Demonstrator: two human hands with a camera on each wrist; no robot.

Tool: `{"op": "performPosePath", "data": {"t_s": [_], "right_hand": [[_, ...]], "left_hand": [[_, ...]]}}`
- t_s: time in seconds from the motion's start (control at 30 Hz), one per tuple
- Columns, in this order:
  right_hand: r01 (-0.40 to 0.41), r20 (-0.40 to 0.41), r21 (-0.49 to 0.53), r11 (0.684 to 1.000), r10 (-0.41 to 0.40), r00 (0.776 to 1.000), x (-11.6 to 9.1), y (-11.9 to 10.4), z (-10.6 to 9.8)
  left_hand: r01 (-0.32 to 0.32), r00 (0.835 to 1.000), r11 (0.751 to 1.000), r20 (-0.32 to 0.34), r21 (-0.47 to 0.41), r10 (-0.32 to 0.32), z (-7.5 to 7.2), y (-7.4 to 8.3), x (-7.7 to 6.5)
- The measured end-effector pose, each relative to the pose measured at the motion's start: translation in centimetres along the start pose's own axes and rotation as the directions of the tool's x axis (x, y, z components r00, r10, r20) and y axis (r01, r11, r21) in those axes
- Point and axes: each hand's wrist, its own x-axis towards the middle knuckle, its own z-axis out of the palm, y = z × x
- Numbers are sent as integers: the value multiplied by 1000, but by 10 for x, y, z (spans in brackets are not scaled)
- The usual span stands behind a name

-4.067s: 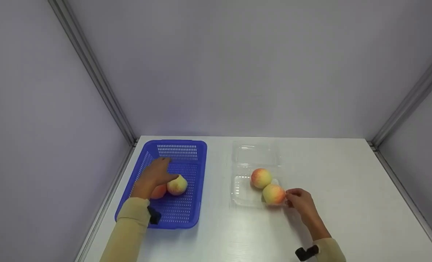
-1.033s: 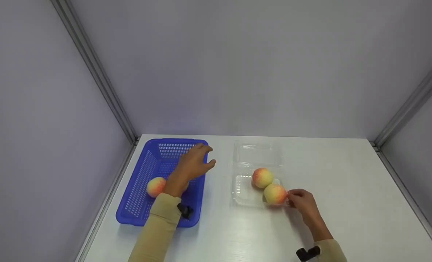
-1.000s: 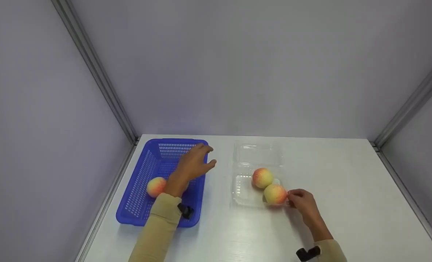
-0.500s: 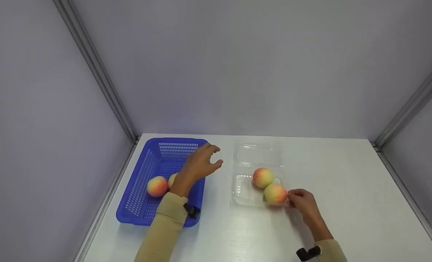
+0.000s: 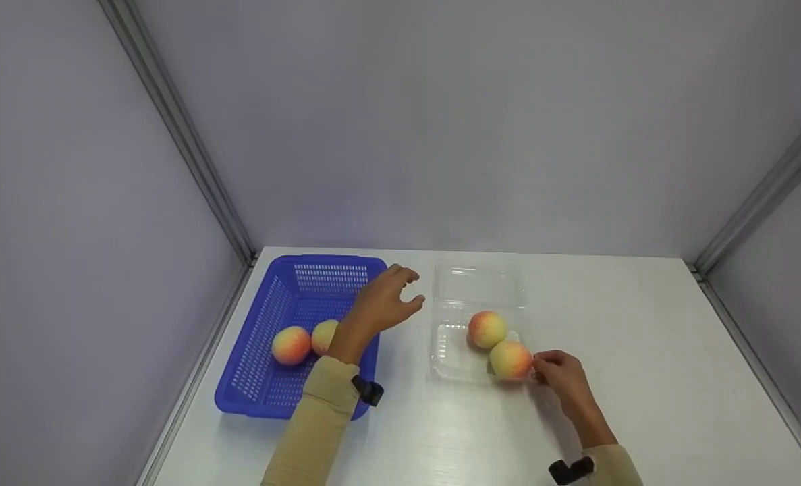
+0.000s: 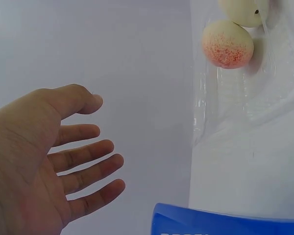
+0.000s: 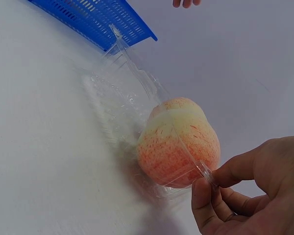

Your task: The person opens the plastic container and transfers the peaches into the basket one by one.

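Note:
My left hand hangs over the right rim of the blue basket, fingers spread and nothing held, as the left wrist view confirms. Inside that basket lie a peach and a second peach, which my left wrist partly covers. My right hand pinches the right edge of a clear plastic clamshell container between thumb and fingers. Two peaches sit in the container: one towards the back, the other close beside the pinching fingertips.
The container's clear lid lies folded open behind its base. Basket and container stand side by side on a white table, a gap between them. Grey panels wall in the back and both sides.
My left hand has moved from over the peaches in the basket rightwards to the basket's right rim, fingers holding nothing throughout. My right hand keeps its pinch on the container edge.

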Motion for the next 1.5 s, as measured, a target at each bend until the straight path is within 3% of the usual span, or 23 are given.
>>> {"op": "performPosePath", "data": {"t_s": [0.4, 0.63, 0.97, 1.5], "right_hand": [[0, 13, 14, 1000, -1, 1000, 0, 0, -1], [4, 13, 2, 1000, -4, 1000, 0, 1, -1], [-12, 3, 7, 1000, 12, 1000, 1, 2, 0], [-17, 11, 20, 1000, 16, 1000, 2, 3, -1]], "left_hand": [[31, 999, 999, 36, -19, -31, 8, 10, 7], [-7, 999, 1000, 36, 2, 7, 12, 15, 13], [11, 998, 1000, 68, 6, -11, 18, 21, 19], [-42, 996, 999, 77, 14, 40, 29, 30, 23]]}}
